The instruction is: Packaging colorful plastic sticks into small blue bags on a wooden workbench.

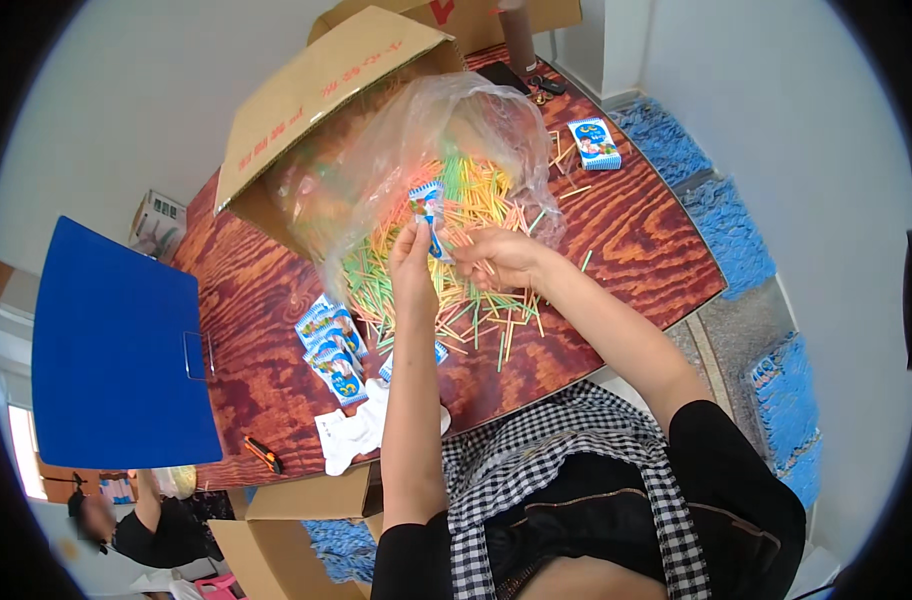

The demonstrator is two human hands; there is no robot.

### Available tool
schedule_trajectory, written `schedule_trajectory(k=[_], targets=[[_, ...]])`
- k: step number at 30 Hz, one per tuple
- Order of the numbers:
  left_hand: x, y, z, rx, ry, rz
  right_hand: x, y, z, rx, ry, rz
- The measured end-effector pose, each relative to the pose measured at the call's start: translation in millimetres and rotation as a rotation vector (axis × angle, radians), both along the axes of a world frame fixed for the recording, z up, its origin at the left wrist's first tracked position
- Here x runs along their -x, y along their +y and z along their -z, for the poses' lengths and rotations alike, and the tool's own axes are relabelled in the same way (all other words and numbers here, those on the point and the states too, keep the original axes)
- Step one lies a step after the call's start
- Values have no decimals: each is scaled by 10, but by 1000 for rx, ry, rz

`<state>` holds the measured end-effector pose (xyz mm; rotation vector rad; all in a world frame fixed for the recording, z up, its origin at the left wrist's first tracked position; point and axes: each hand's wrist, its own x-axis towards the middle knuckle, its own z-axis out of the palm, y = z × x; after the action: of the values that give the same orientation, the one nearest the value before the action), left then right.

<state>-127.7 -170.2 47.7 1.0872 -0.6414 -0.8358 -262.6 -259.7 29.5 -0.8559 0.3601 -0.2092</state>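
Over a heap of thin coloured sticks (468,190) in pink, yellow and green, my two hands are close together. My left hand (412,262) pinches a small blue-and-white packet (427,203) upright by its lower part. Just beside it, my right hand (498,256) is closed around a few of the sticks, their ends showing at the fingers near the packet. The heap spills onto the table from a clear plastic bag (401,125) inside a tipped cardboard box (321,95). Several similar packets (333,352) lie to the left of my left forearm.
White gloves (354,432) and an orange-black utility knife (263,455) lie near the table's front edge. A blue board (126,345) stands at left. At back right are a packet stack (594,143), keys (544,88) and a bottle (517,35). Another person (161,530) is at lower left.
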Motion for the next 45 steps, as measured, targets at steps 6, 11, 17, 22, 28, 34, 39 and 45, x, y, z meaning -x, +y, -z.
schedule_trajectory(k=[6,11,17,22,28,34,39,45], targets=[[143,-117,-78,-84,51,172,89,43,0,-258,-163,-21],[266,7,-33,-58,51,115,66,49,117,-210,-171,-68],[325,391,191,273,1028,136,-93,354,-131,34,-406,389],[401,450,38,304,1279,-39,-169,720,-97,611,-305,540],[426,714,141,354,1200,23,-35,1020,-286,713,-207,635],[740,903,-232,383,1587,48,219,1249,-370,650,-284,539],[625,1343,84,482,1222,313,434,1170,-370,356,-298,310],[674,1517,-469,28,-758,77,445,1073,-301,587,-169,261]])
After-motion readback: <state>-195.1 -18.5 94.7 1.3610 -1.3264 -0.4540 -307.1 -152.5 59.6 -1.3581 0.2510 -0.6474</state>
